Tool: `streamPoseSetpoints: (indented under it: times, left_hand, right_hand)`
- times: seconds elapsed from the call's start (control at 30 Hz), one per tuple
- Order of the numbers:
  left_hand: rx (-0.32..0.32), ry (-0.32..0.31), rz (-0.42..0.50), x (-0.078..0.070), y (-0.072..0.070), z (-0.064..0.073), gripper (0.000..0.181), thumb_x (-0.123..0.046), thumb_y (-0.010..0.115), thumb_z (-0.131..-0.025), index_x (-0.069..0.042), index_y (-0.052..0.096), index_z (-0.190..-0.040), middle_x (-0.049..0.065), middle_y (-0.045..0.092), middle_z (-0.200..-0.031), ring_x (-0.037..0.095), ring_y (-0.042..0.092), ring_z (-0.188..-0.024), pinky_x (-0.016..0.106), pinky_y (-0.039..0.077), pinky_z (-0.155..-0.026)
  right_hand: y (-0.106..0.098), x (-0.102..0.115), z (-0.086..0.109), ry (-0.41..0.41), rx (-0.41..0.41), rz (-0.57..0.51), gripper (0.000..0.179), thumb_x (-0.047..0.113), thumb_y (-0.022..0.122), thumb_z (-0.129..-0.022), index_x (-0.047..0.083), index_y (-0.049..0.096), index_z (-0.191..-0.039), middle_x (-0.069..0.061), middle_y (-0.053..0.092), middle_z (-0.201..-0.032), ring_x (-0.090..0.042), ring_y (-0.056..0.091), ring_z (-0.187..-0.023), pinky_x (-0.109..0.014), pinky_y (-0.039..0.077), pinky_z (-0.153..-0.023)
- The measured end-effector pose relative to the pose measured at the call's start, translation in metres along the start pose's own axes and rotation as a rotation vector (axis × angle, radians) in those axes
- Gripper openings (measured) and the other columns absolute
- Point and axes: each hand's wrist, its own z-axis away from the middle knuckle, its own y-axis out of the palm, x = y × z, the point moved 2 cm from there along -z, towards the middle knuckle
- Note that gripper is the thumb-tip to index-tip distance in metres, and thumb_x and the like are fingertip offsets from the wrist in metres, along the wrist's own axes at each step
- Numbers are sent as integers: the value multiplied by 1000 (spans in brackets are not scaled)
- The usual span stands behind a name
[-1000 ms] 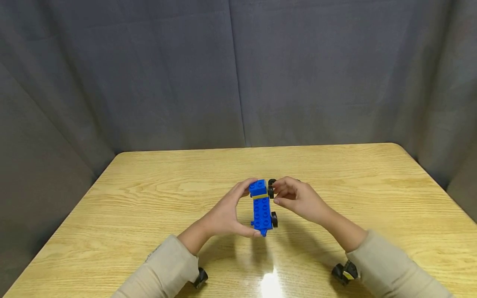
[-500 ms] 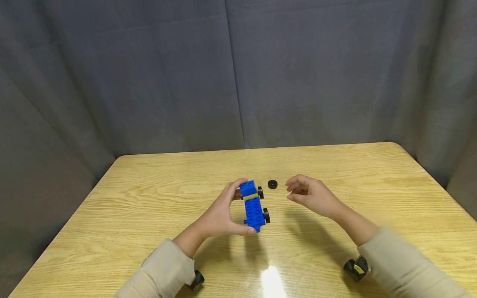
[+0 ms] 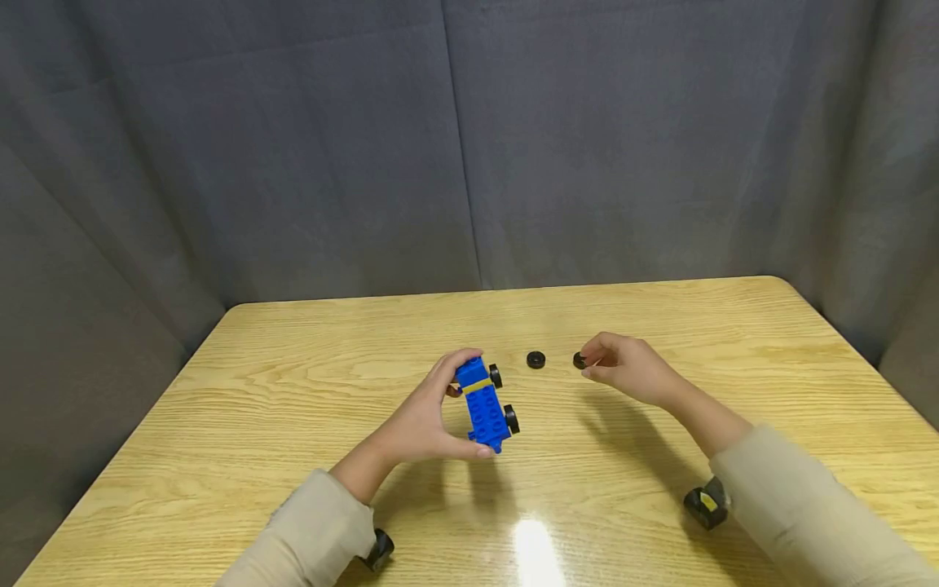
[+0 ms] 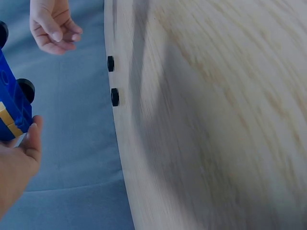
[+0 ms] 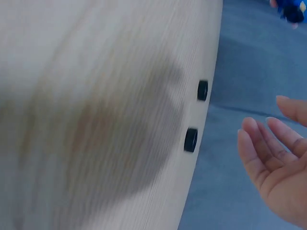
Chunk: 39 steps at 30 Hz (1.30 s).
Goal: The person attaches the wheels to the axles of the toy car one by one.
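My left hand (image 3: 414,424) grips a blue toy car (image 3: 487,412) between thumb and fingers, holding it up above the table. The car is made of studded blue bricks with a yellow band, and black wheels show along its right side; its left side is mostly hidden. Two loose black wheels lie flat on the table beyond the hands: a left one (image 3: 536,359) and a right one (image 3: 579,360). My right hand (image 3: 634,371) hovers above the table by the right wheel, partly covering it in the head view. In the right wrist view its loosely bent fingers (image 5: 288,143) hold nothing.
The light wooden table (image 3: 330,359) reaches back to a grey curtain (image 3: 352,163), which also hangs at both sides. Black wrist cameras sit under both sleeves, the right one (image 3: 707,504) showing a yellow mark.
My right hand has left the car's front wheel and moved right, toward the right loose wheel. My left hand has shifted left with the car. Both loose wheels now show.
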Motion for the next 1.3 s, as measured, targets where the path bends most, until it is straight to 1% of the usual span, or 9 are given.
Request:
streamPoseSetpoints:
  times: [0.13,0.27,0.47,0.6,0.73,0.83,1.0,1.13,1.3]
  left_hand:
    - [10,-3,-15,2,-2,1,98,-33,81,-55,-33,21,-134,0,26,-131,12,34,-108,43,35,-83]
    - [32,-13,-2,3,-3,1,93,-29,82,-54,-29,29,-131,1,27,-127,14,35,-106,42,36,-81]
    - [63,-44,123,11,-4,1,91,-26,83,-53,-16,33,-128,4,34,-121,18,43,-96,40,39,-80]
    - [85,-42,192,13,-5,1,91,-35,81,-52,-18,33,-127,4,39,-115,17,45,-94,36,40,-81]
    - [98,-33,226,14,-5,0,90,-43,77,-52,-17,34,-125,4,41,-112,16,47,-94,40,39,-83]
    - [107,-27,247,15,-5,-1,89,-42,77,-54,-11,34,-125,7,42,-111,19,47,-94,46,37,-83]
    - [109,-44,257,16,-5,-2,89,-39,76,-55,-5,34,-125,9,43,-111,21,47,-94,48,37,-81]
    - [97,-69,263,13,-6,-3,81,-32,74,-61,-6,34,-125,12,45,-112,23,49,-96,47,38,-82]
    - [84,-95,238,-5,-10,-1,68,-20,69,-70,-2,33,-125,16,47,-110,26,50,-95,43,39,-83]
  right_hand:
    - [-5,-9,-8,25,14,39,26,12,56,-84,-4,51,-104,-12,56,-93,-25,53,-84,-35,44,-68]
    - [-7,-17,-14,44,28,43,27,13,55,-84,-5,51,-103,-14,56,-93,-26,53,-83,-36,44,-67]
    - [-7,-27,-18,81,48,56,24,10,53,-85,-6,51,-101,-14,55,-91,-26,53,-82,-35,44,-66]
    - [-8,-32,-21,97,65,77,25,11,54,-84,-7,50,-102,-17,53,-94,-28,51,-84,-37,44,-66]
    - [-8,-36,-25,108,96,114,32,13,55,-83,-8,48,-107,-23,52,-100,-34,50,-90,-41,43,-70]
    - [-7,-38,-28,112,119,134,38,13,55,-83,-10,46,-112,-27,50,-104,-39,48,-95,-43,42,-74]
    - [-4,-38,-33,121,146,144,42,11,56,-82,-12,43,-115,-31,47,-108,-42,45,-98,-44,41,-76]
    - [-2,-37,-36,123,157,156,43,10,57,-82,-12,42,-115,-31,46,-108,-41,47,-97,-43,42,-75]
    - [0,-37,-38,126,172,172,44,8,57,-82,-12,42,-117,-30,47,-108,-39,48,-95,-42,43,-73]
